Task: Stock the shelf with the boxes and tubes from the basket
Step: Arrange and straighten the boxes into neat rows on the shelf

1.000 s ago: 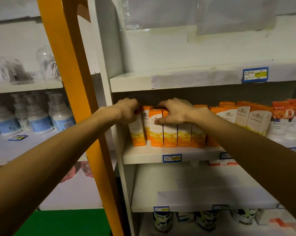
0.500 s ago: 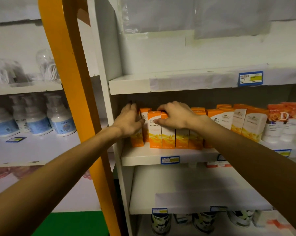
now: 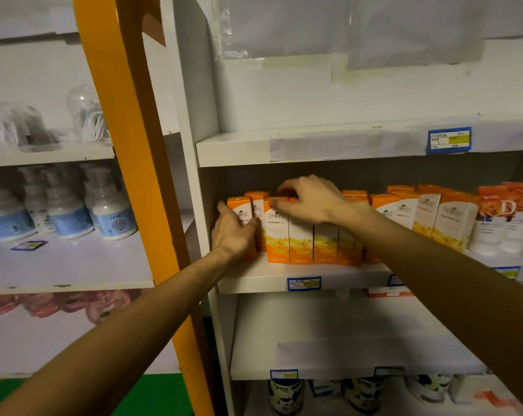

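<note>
A row of tall orange-and-white cardboard boxes (image 3: pixel 302 235) is seen standing upright, long axes vertical, on the white middle shelf (image 3: pixel 254 279). The left hand (image 3: pixel 234 232) is laid with straight fingers against the leftmost orange box (image 3: pixel 239 208), beside the shelf's left wall. The right hand (image 3: pixel 309 199) is curled over the box tops, fingertips apparently pinching one top edge. The end box lies nearer the left hand; squaring it rightward appears to be the next step. No basket is visible.

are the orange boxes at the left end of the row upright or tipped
Upright: the orange boxes stand on end, side by side on the shelf.
</note>
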Action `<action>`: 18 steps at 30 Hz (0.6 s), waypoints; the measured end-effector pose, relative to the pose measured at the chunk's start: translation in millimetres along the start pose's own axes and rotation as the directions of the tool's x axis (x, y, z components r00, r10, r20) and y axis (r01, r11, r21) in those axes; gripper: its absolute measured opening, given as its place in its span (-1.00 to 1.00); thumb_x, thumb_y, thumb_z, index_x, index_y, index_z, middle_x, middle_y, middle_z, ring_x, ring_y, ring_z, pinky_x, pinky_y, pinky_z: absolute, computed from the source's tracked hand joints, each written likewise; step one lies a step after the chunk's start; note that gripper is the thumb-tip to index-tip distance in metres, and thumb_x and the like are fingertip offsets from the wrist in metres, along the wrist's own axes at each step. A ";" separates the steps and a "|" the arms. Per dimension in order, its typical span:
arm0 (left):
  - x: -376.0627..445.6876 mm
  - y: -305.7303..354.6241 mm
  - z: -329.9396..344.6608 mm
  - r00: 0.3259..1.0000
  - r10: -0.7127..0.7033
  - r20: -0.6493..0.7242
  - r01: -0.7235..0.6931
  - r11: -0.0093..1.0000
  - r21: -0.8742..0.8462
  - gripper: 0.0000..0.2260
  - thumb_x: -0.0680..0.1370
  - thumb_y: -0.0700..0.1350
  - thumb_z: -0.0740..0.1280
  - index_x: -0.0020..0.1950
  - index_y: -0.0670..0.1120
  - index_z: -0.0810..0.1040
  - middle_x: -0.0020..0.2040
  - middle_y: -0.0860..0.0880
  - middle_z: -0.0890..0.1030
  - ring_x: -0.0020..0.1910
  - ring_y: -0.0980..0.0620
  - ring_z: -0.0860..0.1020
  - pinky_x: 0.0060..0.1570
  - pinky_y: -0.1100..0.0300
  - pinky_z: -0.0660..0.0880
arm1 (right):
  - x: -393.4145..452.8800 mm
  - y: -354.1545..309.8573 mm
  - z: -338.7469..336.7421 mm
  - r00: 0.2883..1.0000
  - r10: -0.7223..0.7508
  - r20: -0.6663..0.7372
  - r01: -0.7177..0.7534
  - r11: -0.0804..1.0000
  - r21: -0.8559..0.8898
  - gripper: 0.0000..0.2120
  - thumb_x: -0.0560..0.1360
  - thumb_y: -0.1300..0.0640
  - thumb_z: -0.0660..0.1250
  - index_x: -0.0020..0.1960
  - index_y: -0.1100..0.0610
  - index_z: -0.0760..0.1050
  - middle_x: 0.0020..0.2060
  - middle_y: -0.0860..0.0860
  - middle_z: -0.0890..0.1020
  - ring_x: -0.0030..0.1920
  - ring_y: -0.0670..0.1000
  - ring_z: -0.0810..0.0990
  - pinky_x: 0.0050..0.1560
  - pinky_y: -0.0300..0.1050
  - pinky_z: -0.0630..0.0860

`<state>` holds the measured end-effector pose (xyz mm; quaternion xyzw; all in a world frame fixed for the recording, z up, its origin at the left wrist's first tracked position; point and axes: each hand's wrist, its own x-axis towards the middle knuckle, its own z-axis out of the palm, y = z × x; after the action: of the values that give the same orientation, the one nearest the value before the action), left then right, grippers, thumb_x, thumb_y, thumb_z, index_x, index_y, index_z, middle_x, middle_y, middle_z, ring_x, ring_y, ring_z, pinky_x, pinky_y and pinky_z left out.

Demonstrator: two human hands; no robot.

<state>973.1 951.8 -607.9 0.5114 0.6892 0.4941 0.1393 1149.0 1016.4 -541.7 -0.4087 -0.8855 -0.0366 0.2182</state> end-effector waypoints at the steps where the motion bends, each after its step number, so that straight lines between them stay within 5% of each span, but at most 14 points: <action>1: -1.0 -0.3 0.2 1.000 -0.004 -0.004 0.004 1.000 0.002 -0.37 0.57 -0.02 0.40 0.50 -0.14 0.13 0.27 -0.11 0.55 0.26 -0.16 0.54 0.29 -0.10 0.48 | 3.4 -2.5 -0.2 1.000 0.016 -0.015 -0.016 0.999 0.036 -0.47 0.55 -0.31 0.22 0.33 0.01 0.53 0.10 0.00 0.66 0.08 0.07 0.62 0.00 -0.07 0.53; 11: -8.9 0.1 -4.7 1.000 -0.021 0.011 0.021 1.000 -0.008 -0.43 0.58 -0.09 0.39 0.46 -0.15 0.15 0.20 -0.11 0.57 0.19 -0.13 0.57 0.24 -0.14 0.52 | 40.0 -25.1 9.0 0.977 0.184 0.106 -0.198 0.970 0.141 -0.58 0.51 -0.30 0.29 0.12 0.01 0.56 0.00 0.00 0.65 0.03 0.07 0.61 0.08 -0.04 0.56; 18: -13.9 -3.9 -0.4 0.997 -0.077 -0.002 0.077 0.993 -0.086 -0.53 0.58 -0.10 0.38 0.37 -0.08 0.19 0.20 -0.09 0.56 0.20 -0.11 0.57 0.23 -0.13 0.53 | 43.2 -29.1 15.4 0.965 0.241 0.100 -0.256 0.949 0.182 -0.71 0.53 -0.22 0.34 0.00 0.01 0.53 -0.07 0.00 0.63 -0.04 0.04 0.59 -0.08 -0.11 0.48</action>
<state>976.7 939.9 -615.3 0.4768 0.6870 0.5187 0.1781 1097.3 1031.4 -534.4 -0.4949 -0.8340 0.0933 0.2256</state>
